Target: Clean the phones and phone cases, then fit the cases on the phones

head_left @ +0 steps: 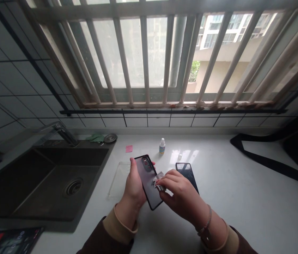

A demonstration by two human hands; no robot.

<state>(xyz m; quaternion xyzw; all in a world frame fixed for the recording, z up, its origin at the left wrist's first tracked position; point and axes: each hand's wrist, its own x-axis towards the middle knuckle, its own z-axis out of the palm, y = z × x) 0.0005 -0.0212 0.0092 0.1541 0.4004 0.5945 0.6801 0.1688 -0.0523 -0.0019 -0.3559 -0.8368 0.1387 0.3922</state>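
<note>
two bare hands meet above the white bench [212,218], close to the middle of the view. the left hand [133,185] is closed around a dark-rimmed phone case [149,192], thumb along its near left edge and fingertips showing past the far right edge; the case is held up off the bench, tilted, with its oval camera opening toward the top and its greyish back facing the wearer. the right hand [179,192] pinches a small crumpled wipe [160,186] between thumb and fingers, and the wipe lies against the right part of the case's back. a beaded bracelet [205,224] circles the right wrist, and both brown sleeves end in tan cuffs.

just beyond the right hand a dark phone [187,172] lies flat, partly covered by that hand. a clear case [118,181] lies to the left of the left hand, partly behind it. farther back stand a small white bottle [162,146] and, near it, a little white cap [180,156], with a pink slip [129,149] to the left. the dark sink [43,183] is at the left, and a black strap [260,157] lies on the right.
</note>
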